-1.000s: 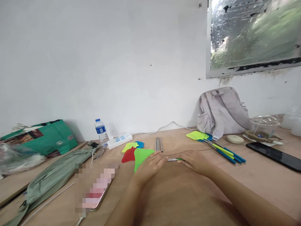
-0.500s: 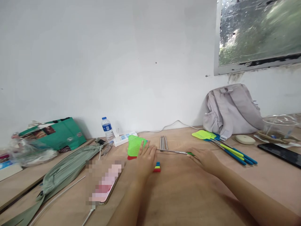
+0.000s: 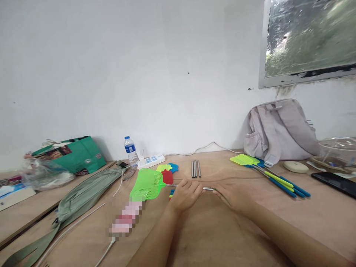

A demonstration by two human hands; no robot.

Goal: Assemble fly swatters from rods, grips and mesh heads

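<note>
A green fly swatter lies crosswise in front of me, its mesh head on the left and its thin metal rod running to the right. My left hand is closed over the rod. My right hand grips the swatter's right end, where a bit of green shows at the fingertips. Behind the green head are a red swatter head, a yellow one and a blue one. Several metal rods lie side by side beyond my hands. Small coloured pieces are partly hidden by my left hand.
Several swatters with blue and yellow handles lie at right, before a grey backpack. A black phone is farther right. At left are a pink phone, a power strip, a water bottle and a green bag.
My left hand has moved from near the swatter head to the right along the rod, closing on it. The green head has shifted left and nearer, uncovering the red, yellow and blue heads.
</note>
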